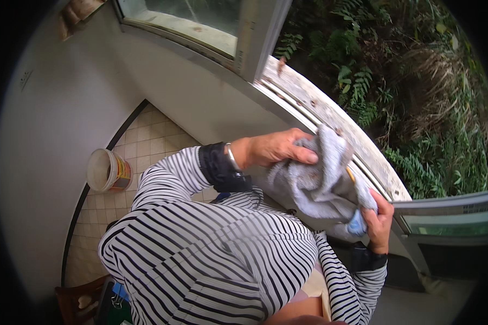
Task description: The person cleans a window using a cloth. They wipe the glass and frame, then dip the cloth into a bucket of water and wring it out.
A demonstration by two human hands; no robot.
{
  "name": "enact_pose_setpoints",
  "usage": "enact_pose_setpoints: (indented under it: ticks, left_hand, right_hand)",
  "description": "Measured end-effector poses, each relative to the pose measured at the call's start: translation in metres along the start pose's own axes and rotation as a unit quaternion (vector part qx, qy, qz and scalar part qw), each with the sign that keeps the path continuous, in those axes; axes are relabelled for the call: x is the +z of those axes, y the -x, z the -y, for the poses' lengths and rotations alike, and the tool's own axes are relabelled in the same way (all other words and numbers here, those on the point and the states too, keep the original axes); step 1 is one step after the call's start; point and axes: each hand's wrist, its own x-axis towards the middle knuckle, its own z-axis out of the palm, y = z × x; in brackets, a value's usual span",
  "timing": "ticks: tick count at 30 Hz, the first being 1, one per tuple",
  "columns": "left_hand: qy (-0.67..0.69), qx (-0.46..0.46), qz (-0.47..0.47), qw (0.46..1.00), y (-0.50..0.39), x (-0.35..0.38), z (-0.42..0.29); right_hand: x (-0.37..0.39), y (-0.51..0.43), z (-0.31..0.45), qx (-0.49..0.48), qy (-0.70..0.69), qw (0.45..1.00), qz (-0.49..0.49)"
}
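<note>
A grey terry cloth rag (309, 178) hangs bunched between my two hands, in front of the open window and close to its sill. My left hand (276, 148) pinches its upper left part, thumb on top; a silver bangle circles that wrist. My right hand (379, 221) grips the rag's right end, where a light blue patch (356, 223) shows. A short yellow strip (350, 174) is visible among the folds. Beyond the rag runs the window track (297, 105), with several small brown bits of debris along it. The rag hides part of the track.
A sliding window panel (199, 24) stands at the upper left, and another framed pane (451, 221) lies to the right. Outside the weathered ledge (325, 107) grow ferns (362, 85). A plastic bucket (107, 170) rests on the tiled floor (146, 134). Behind me is a wooden chair (79, 298).
</note>
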Motion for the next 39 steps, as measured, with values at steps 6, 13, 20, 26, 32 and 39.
enact_pose_setpoints:
  ticks: [6, 13, 20, 26, 32, 39]
  left_hand:
    - [0.078, 0.136, -0.065, 0.986, 0.041, -0.073, -0.016]
    - [0.111, 0.183, -0.113, 0.97, 0.06, -0.128, -0.023]
    - [0.032, 0.194, -0.178, 0.964, 0.04, -0.132, -0.023]
    - [0.028, 0.167, -0.196, 0.966, 0.035, -0.125, -0.037]
    - [0.106, 0.08, -0.14, 0.981, 0.032, -0.139, -0.056]
    - [0.148, -0.086, 0.037, 0.985, 0.027, -0.178, -0.075]
  right_hand:
    - [0.087, -0.088, 0.021, -0.078, -0.03, 0.985, 0.15]
    - [0.159, -0.135, 0.038, -0.183, 0.061, 0.968, 0.162]
    - [0.163, -0.149, 0.026, -0.186, 0.048, 0.967, 0.169]
    - [0.158, -0.154, 0.023, -0.101, -0.019, 0.976, 0.194]
    - [0.146, -0.166, 0.055, 0.0, 0.03, 0.983, 0.183]
    - [0.181, -0.148, 0.122, 0.064, 0.108, 0.989, 0.079]
